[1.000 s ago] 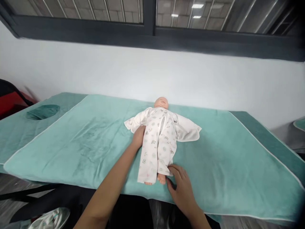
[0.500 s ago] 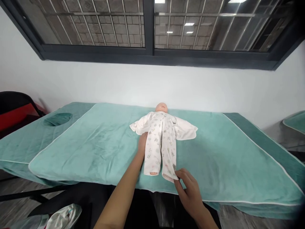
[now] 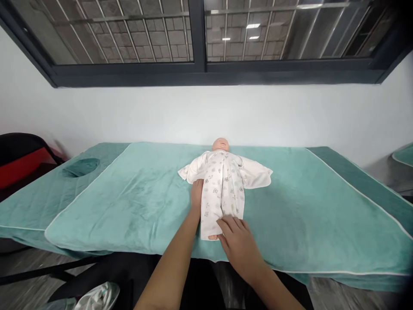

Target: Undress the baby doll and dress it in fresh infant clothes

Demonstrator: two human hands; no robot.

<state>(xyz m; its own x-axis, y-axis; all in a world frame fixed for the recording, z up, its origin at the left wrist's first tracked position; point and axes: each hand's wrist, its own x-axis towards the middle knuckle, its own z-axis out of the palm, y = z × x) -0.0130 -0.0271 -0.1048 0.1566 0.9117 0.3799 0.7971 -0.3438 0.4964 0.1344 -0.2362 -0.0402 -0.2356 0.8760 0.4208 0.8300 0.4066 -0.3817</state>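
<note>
A baby doll point(image 3: 220, 144) lies on its back on a green-covered bed, head towards the wall. White printed baby trousers point(image 3: 211, 202) cover its front and legs, and a white long-sleeved top point(image 3: 256, 173) has its sleeves spread to both sides. Bare toes show below the left trouser hem. My left hand point(image 3: 196, 194) rests against the left edge of the trousers; its fingertips are hidden by the cloth. Over the lower trouser legs, my right hand point(image 3: 237, 241) is closed on the cloth, fingers bent and thumb near the hem.
The green bed cover point(image 3: 309, 224) has white piping and a face hole point(image 3: 80, 167) at the left. Behind stands a white wall with a dark-framed window point(image 3: 200, 73). A black and red chair point(image 3: 26, 165) is at the left, and a bundle of cloth point(image 3: 98, 297) lies at lower left.
My right hand has moved left and slightly up from the right trouser cuff, bringing that leg in against the other. My left hand stays beside the trousers. The view has shifted a little.
</note>
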